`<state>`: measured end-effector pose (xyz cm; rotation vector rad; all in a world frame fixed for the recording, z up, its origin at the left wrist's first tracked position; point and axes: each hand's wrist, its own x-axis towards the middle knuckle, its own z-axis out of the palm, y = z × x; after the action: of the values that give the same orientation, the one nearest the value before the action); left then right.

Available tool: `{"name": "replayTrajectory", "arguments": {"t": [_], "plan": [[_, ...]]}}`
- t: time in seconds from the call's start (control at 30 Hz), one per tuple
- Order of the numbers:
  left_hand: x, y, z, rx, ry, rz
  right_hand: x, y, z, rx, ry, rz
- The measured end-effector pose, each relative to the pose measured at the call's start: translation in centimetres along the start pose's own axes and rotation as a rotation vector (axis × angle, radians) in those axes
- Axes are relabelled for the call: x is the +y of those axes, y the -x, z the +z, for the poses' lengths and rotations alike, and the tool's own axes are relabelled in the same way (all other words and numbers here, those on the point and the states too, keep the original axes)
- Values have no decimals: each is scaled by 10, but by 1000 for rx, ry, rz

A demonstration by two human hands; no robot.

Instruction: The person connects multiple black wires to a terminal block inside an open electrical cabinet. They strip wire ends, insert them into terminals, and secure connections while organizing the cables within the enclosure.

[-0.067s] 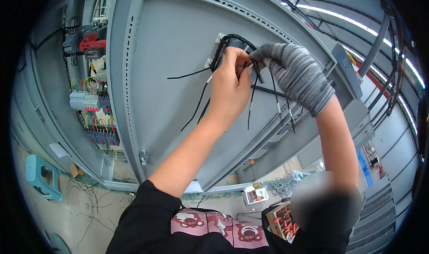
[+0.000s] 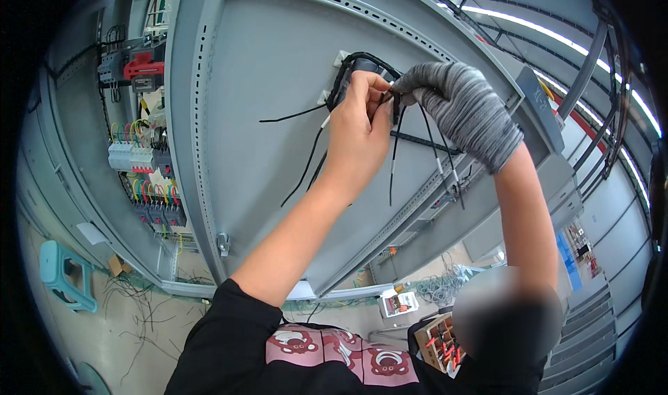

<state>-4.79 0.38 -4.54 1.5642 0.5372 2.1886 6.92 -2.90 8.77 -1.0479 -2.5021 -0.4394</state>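
Observation:
My bare left hand is closed, its fingertips pinching thin black wire at the dark device on the grey cabinet door. My right hand, in a grey striped knit glove, meets it there, thumb and forefinger pinched on black wire too. The exact spot between the fingertips is partly hidden. A black wire bundle curves around the device. Several loose black wires, some with white sleeves, hang below my right hand. Another wire sticks out to the left.
At left, an open cabinet bay holds breakers and coloured wiring. A teal stool stands on the floor among wire scraps. Close to my body are a wooden tool box and a white box. Coiled wire lies beyond.
The loose wires below my right hand have swung slightly to the right. My gloved hand has shifted a little, while my left hand stays nearly still.

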Motion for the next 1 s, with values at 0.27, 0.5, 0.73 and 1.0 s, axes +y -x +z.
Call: {"name": "replayTrajectory", "arguments": {"t": [0.27,0.5,0.73,1.0], "plan": [[-6,0,1,-1,-23,35,33,-16,13,-6,-430,245],[-12,-1,-1,-30,-160,93,40,-27,20,-162,-666,260],[-2,6,-5,69,-438,303,37,-31,19,-215,-644,233],[0,2,-5,195,-800,538,47,-34,18,-259,-727,239]]}}
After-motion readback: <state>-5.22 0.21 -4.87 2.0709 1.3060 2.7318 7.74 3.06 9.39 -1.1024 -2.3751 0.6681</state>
